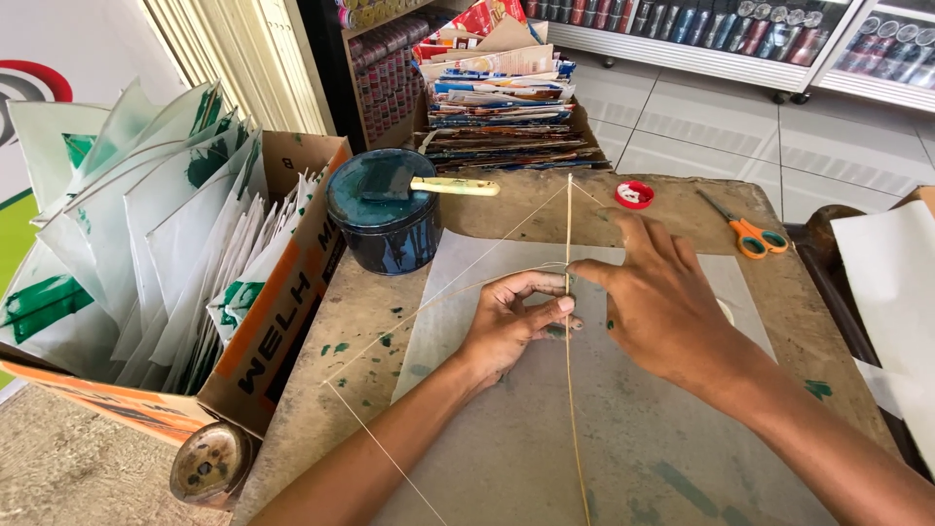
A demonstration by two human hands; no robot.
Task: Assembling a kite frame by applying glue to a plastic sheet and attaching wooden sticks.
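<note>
A sheet of translucent white paper (pixel 545 438) lies flat on the worn table (pixel 360 321). On it rests a thin straight bamboo stick (pixel 573 409), running away from me, crossed by a bowed stick (pixel 438 297) with string tied along it. My left hand (pixel 511 321) pinches the spot where the two sticks cross. Pressing the same crossing from the right, my right hand (pixel 653 292) has its fingers spread over the paper.
A dark round glue pot (pixel 383 222) with a brush (pixel 438 185) on top stands at the back left. A cardboard box (pixel 273 321) of white and green paper kites sits to the left. Orange scissors (pixel 750 234), a red lid (pixel 634 195) and stacked papers (pixel 502 97) lie behind.
</note>
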